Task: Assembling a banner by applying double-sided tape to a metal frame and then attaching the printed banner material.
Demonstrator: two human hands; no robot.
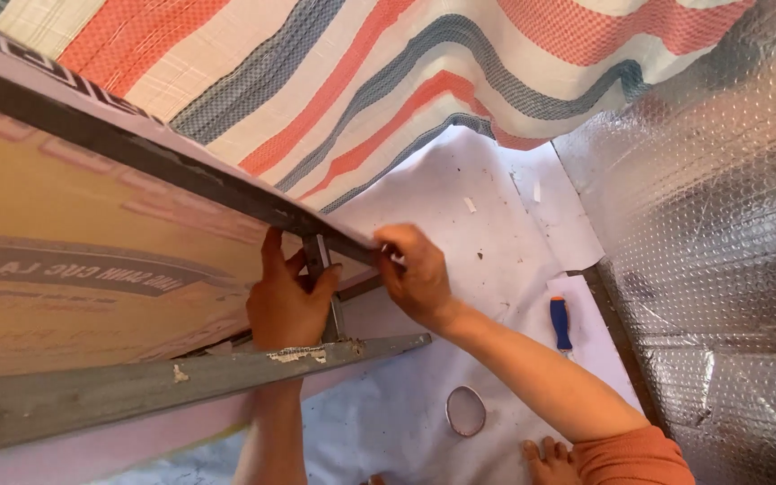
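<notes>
Head view: a person's left hand [285, 304] wraps a narrow grip round a short metal bracket [318, 259] that stands between two grey metal bars. Just right of that grip, the right hand [415, 274] pinches the end of the upper bar [163, 166], fingers closed on its edge. The lower bar [181, 377] runs directly under the left hand, touching the wrist. A printed board [74, 269] lies left of both grips. Below the right forearm, a tape roll [465, 410] and a blue-handled tool [561, 323] rest on white floor sheeting [460, 198]. Striped tarp [361, 81] hangs above.
</notes>
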